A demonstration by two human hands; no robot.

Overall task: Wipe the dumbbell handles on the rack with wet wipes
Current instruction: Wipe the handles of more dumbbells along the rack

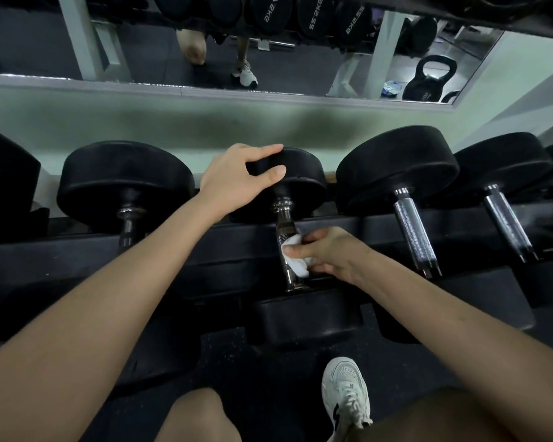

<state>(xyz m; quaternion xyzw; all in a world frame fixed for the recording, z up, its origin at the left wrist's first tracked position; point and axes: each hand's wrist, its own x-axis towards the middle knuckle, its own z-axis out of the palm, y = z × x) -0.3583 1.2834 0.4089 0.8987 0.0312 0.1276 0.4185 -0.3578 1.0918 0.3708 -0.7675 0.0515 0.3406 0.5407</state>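
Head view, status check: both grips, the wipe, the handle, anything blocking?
Left grip holds the far dumbbell head. Right grip pinches the white wipe against the chrome handle. No obstruction seen.

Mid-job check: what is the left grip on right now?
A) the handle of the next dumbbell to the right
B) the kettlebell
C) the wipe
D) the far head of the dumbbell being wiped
D: the left grip curls over the top of the far head, while the right grip holds the wipe against that dumbbell's handle.
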